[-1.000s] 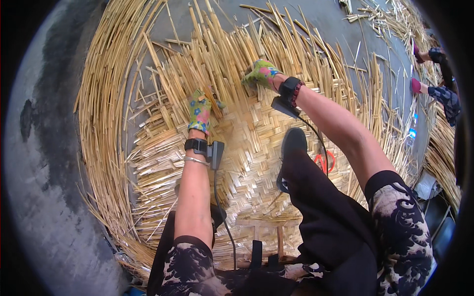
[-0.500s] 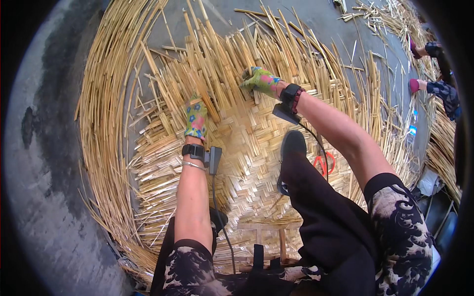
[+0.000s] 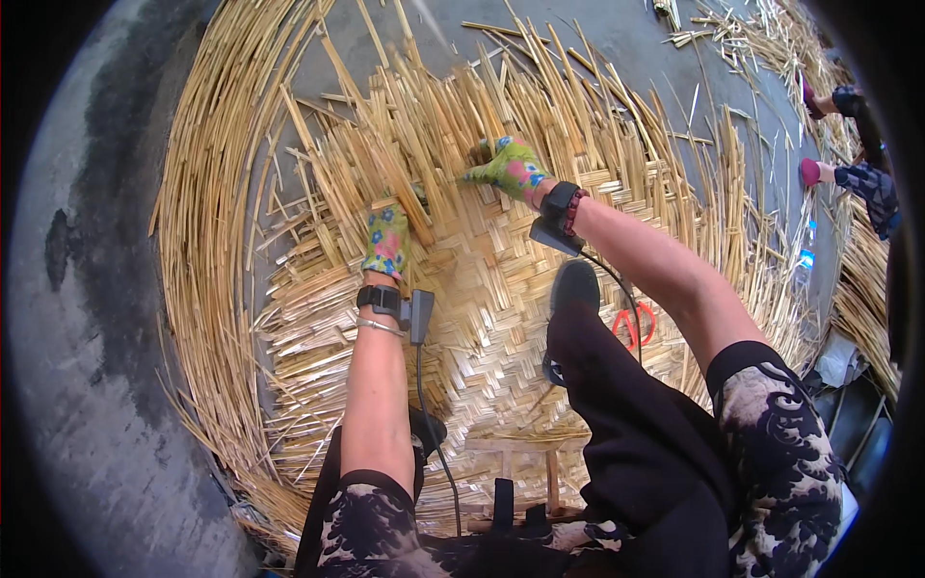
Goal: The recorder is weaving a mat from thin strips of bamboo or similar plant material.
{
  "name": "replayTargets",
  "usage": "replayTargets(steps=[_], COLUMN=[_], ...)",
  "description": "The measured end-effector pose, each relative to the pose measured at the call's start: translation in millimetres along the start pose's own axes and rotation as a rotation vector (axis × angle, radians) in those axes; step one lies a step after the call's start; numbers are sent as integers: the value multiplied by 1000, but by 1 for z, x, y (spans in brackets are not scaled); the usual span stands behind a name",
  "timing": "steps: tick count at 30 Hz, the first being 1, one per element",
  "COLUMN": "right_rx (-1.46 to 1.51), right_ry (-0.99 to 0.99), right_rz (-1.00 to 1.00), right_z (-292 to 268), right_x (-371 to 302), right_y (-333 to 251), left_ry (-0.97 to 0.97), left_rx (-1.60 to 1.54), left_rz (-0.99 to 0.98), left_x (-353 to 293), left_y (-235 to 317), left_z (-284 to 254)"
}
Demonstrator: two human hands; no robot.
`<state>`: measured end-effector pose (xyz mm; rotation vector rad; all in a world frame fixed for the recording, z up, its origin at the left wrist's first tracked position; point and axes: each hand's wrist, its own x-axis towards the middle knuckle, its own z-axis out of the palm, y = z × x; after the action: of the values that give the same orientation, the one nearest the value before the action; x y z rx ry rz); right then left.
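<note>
A partly woven mat [image 3: 482,289] of flattened straw-coloured reed strips lies on the floor beneath me, with a herringbone pattern in its middle. Its far edge ends in loose, raised strips [image 3: 438,125]. My left hand [image 3: 388,239], in a flowered green glove, is closed on strips at the far left of the weave; its fingertips are partly covered by them. To its right, my right hand [image 3: 509,170], gloved alike, is closed around strips at the weave's far edge, the thumb pointing left. My shoe [image 3: 575,286] rests on the mat.
Long loose reeds [image 3: 207,193] curve along the left side. An orange-handled tool [image 3: 633,326] lies on the mat by my leg. A plastic bottle [image 3: 806,258] is at the right, near another person's foot [image 3: 810,171]. More reeds [image 3: 862,279] are piled at the far right.
Both hands have shifted slightly toward me, and some raised strips near them have moved. My right hand has also gone a little left.
</note>
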<state>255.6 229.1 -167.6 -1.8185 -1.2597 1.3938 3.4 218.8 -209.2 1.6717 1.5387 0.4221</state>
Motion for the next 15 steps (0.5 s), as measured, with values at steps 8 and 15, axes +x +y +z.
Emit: replayTargets(steps=[8, 15], right_rx=[-258, -123], right_ry=[94, -286], right_rz=[71, -76], right_z=[-14, -29], right_x=[-7, 12], right_y=[-12, 21], left_ry=[-3, -12], left_rx=[14, 2], left_rz=[-2, -5], left_x=[1, -1], left_y=[9, 12], left_z=[0, 9])
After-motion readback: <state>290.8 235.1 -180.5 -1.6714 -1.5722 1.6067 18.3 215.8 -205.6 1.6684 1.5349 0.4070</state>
